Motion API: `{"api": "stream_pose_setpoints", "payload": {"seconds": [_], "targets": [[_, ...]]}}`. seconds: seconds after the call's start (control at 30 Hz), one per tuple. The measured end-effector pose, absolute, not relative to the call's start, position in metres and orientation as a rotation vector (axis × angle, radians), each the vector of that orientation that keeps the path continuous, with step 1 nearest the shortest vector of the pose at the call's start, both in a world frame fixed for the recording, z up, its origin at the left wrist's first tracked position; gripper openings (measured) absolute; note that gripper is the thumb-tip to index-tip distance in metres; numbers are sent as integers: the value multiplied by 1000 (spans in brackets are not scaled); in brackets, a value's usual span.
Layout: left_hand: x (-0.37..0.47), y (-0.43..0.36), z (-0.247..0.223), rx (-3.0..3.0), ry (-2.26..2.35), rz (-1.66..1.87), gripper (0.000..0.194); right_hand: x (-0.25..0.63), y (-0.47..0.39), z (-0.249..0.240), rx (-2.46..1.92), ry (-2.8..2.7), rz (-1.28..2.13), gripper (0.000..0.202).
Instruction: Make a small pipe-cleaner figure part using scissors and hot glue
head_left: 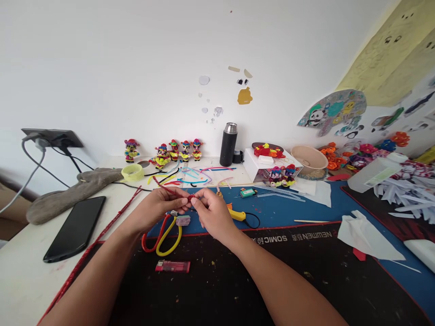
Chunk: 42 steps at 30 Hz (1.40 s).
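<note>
Cluttered white tabletop (20, 280) carried a black-and-blue desk mat (306, 271). Above its middle, the left hand (159, 209) and right hand (212, 213) pinched a thin red fuzzy pipe cleaner (176, 194), fingertips closed on it.

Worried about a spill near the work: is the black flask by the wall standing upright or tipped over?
Upright. The black flask stands on its base on the table, steel cap on top.

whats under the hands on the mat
Under the left hand and right hand lie scissors with red and yellow handles on the mat. Their blades are covered by the hands.
</note>
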<state>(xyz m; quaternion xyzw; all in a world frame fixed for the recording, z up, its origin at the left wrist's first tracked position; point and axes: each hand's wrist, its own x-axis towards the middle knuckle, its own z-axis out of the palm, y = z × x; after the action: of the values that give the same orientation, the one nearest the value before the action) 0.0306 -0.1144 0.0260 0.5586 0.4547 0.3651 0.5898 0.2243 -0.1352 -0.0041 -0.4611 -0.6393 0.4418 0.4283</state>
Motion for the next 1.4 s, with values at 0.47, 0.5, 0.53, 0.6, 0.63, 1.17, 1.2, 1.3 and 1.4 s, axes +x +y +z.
{"api": "stream_pose_setpoints", "payload": {"seconds": [0.47,0.5,0.53,0.6,0.63,1.17,1.2,1.3,1.4], "targets": [[27,-116,35,1496,1126,821,40,223,-134,-7,-1137,-1580,1130,16],[27,-116,35,1495,1125,819,40,223,-135,-7,-1132,-1577,1135,16],[27,-116,36,1494,1123,819,40,223,-135,-7,-1126,-1574,1141,16],[27,-116,36,1491,1121,820,41,223,-135,-6,-1116,-1569,1154,15],[27,-116,35,1488,1121,821,41,223,-136,-6,-1114,-1569,1160,15],[25,-118,36,1573,1195,837,44,223,-136,-6,-1088,-1546,1212,15],[25,-118,35,1582,1197,839,44,223,-136,-7,-1082,-1540,1226,15],[23,-118,34,1589,1205,860,46,223,-135,-6,-1047,-1477,1290,18],[19,-113,32,1463,1205,1076,52,225,-132,-2,-1013,-1336,1351,25]]}}
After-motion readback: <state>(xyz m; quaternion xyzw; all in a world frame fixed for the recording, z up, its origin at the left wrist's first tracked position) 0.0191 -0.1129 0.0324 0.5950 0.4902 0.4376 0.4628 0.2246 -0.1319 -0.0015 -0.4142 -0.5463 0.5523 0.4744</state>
